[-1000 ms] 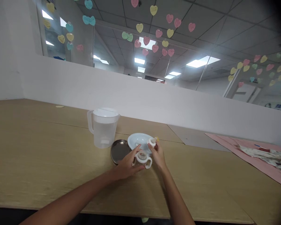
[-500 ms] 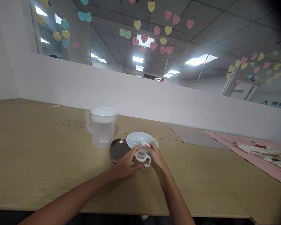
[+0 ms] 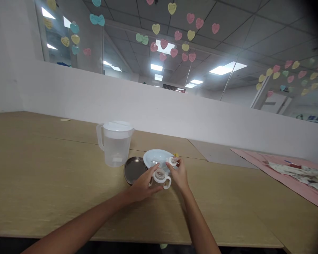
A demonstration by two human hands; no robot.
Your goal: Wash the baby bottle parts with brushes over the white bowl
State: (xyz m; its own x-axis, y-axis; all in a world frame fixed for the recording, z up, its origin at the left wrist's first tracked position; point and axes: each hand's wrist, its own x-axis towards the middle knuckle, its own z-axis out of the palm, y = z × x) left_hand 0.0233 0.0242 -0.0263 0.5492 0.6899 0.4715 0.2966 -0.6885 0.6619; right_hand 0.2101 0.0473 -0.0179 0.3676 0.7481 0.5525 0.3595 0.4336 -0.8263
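Note:
A small clear bottle with a white handled collar (image 3: 161, 178) stands on the wooden table (image 3: 55, 176). My left hand (image 3: 142, 185) is wrapped round the bottle's left side, holding it upright. My right hand (image 3: 178, 174) pinches a small white cap or teat piece (image 3: 172, 161) just above and to the right of the bottle's open mouth. Behind the bottle lies a pale blue plate (image 3: 156, 156), with a round steel lid or dish (image 3: 134, 169) to its left.
A clear plastic jug (image 3: 114, 143) with a white lid and water in it stands left of the plate. A small yellow item (image 3: 176, 154) peeks out behind the plate. A pink mat (image 3: 275, 173) with wrapped packets (image 3: 299, 173) lies at the right. A white partition wall backs the table.
My right hand lowered the white cap toward the bottle's mouth, then lifted it up and right again. My left hand has kept its hold on the bottle.

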